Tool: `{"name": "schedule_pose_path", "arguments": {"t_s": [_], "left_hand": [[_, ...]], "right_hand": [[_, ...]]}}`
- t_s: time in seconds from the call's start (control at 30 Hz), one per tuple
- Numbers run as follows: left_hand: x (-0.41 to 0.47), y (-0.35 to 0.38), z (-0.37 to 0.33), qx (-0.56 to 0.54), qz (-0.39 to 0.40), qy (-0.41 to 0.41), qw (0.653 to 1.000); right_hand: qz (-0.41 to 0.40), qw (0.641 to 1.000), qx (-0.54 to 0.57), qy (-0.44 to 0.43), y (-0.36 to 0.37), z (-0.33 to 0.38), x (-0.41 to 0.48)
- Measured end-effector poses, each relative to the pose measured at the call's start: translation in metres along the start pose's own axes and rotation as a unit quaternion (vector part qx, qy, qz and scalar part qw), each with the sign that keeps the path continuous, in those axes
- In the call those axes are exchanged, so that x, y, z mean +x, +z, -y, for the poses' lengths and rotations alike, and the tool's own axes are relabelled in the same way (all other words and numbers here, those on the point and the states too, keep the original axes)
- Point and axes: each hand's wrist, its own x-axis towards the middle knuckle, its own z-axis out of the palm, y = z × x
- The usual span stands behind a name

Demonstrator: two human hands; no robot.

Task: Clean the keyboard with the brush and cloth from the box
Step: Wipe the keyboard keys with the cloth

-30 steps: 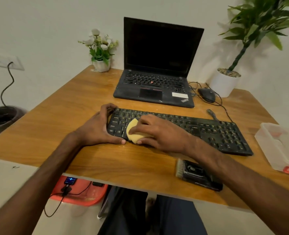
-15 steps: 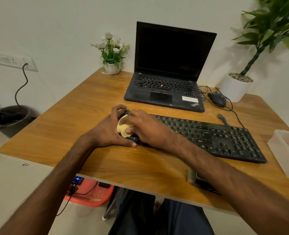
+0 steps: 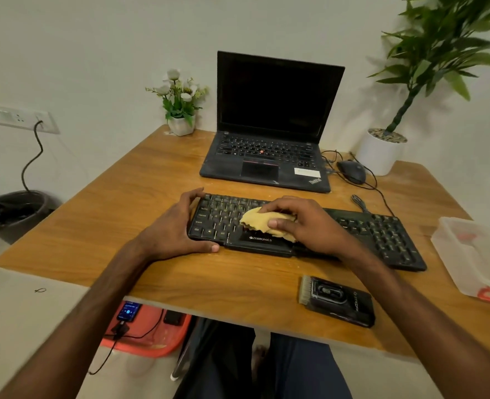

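I am reading "ZEBRONICS" in white along my keyboard's [image 3: 376,231] six-o'clock edge, and "ThinkPad" at the laptop's [image 3: 266,156] five-o'clock corner. The lettering on the brush [image 3: 335,300] is blurring out.

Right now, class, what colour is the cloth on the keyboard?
The cloth is pale yellow; the head view shows it.

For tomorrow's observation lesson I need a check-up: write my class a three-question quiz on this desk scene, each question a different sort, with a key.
1. Fill in: the left hand grips the black keyboard's ___ end.
2. Which hand holds the crumpled yellow cloth on the keys? A. left hand B. right hand
3. True or false: the black brush with pale bristles lies on the wooden table, touched by neither hand.
Key: 1 left; 2 B; 3 true.
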Motion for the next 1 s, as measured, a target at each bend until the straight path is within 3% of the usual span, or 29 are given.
{"name": "schedule_pose_path", "arguments": {"t_s": [0.1,0.2,0.3,0.57,0.67,0.8,0.87,1.0], "left_hand": [[-0.011,0.005,-0.016,-0.122,-0.036,0.024,0.992],[-0.018,0.014,-0.043,-0.172,-0.095,0.046,0.979],[-0.013,0.023,-0.070,-0.173,-0.129,0.097,0.972],[0.011,0.053,-0.114,-0.132,-0.089,0.105,0.982],[0.014,0.062,-0.126,-0.188,-0.109,0.096,0.971],[0.014,0.072,-0.148,-0.306,-0.133,0.068,0.940],[0.014,0.076,-0.159,-0.338,-0.134,0.062,0.930],[0.013,0.079,-0.174,-0.361,-0.109,0.071,0.924]], "right_hand": [[-0.073,0.990,0.113,0.051,0.005,-0.001,-0.005],[-0.105,0.961,0.238,0.092,0.006,0.006,-0.011],[-0.109,0.934,0.326,0.102,0.003,0.015,-0.017],[-0.168,0.832,0.516,0.114,-0.006,0.024,-0.035],[-0.194,0.832,0.506,0.117,-0.011,0.027,-0.042],[-0.246,0.877,0.396,0.115,-0.011,0.026,-0.050],[-0.288,0.891,0.338,0.093,-0.012,0.030,-0.056],[-0.291,0.910,0.286,0.066,-0.014,0.037,-0.063]]}}
